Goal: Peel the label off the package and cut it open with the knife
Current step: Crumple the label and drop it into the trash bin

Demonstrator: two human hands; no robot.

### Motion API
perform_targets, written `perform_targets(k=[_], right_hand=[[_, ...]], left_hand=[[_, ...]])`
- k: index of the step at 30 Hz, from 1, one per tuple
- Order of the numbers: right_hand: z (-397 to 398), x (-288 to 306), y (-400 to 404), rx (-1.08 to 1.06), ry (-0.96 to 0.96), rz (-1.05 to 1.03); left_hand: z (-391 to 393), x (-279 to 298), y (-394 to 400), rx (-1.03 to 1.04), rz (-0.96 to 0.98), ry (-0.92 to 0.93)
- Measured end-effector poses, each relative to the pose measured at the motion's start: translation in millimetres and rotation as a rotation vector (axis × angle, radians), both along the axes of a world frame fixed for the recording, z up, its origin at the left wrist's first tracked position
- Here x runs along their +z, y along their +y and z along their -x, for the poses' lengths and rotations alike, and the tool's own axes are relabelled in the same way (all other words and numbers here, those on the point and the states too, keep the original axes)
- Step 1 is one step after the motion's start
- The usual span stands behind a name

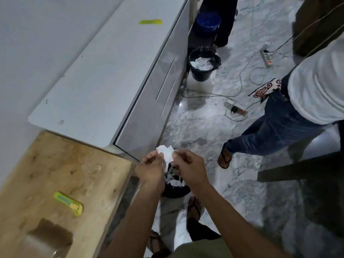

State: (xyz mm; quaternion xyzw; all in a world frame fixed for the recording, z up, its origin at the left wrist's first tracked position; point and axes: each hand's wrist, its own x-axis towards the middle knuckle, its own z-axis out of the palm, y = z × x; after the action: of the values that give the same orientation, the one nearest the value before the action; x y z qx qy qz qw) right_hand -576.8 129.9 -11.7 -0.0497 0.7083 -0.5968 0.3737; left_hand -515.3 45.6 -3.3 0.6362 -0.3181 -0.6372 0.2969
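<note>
So the label (166, 155) is off the package (47, 239) at this point: it's a crumpled white scrap pinched between both hands, held out past the desk edge and right above a black bin (176, 187) on the floor that's already got white paper bits in it. The left hand (150, 169) grips the left side of the scrap with fingers curled in, knuckles up. The right hand (189, 167) has its fingertips closed on the right side. Both forearms reach forward from the bottom of the view and angle in toward each other, so the hands nearly touch.

No writing on the label that I can read, it just looks blank white and blurry.

The package is a brown taped parcel sitting at the near-left corner of the wooden desk (61, 164), partly cut off by the frame. The knife (68, 202), a yellow-green box cutter, lies on the desk just beyond it, nobody touching it. No brand visible on either.

Further out there's a white cabinet (104, 75) with a second green cutter (150, 21) on top, another black bin (202, 64) with paper in it, power strips with cables on the marble floor (214, 127), and another person in jeans (275, 125) standing on the right.
</note>
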Motion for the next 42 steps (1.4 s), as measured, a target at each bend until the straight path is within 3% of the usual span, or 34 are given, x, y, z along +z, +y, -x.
perform_targets(k=[2,5,11,14,18,24,29,42], right_hand=[[4,-7,-1,-0.033,-0.167,0.009],[9,-18,-2,-0.044,-0.253,-0.034],[20,-30,-7,-0.084,-0.383,-0.100],[23,-45,-9,-0.078,-0.264,-0.170],[26,-64,-14,0.055,0.141,-0.323],[27,-81,-21,0.197,0.446,-0.444],[28,-97,-24,0.266,0.492,-0.534],[27,-108,-33,0.347,0.460,-0.526]], left_hand=[[1,-9,0,0.008,0.006,-0.026],[0,-23,2,-0.043,0.039,-0.070],[3,-49,-2,-0.096,-0.108,-0.135],[6,-64,-5,-0.143,-0.172,-0.157],[6,-82,-10,-0.224,-0.183,-0.236],[-15,-81,-22,-0.464,0.096,-0.559],[-33,-76,-31,-0.562,0.232,-0.635],[-51,-80,-36,-0.603,0.239,-0.640]])
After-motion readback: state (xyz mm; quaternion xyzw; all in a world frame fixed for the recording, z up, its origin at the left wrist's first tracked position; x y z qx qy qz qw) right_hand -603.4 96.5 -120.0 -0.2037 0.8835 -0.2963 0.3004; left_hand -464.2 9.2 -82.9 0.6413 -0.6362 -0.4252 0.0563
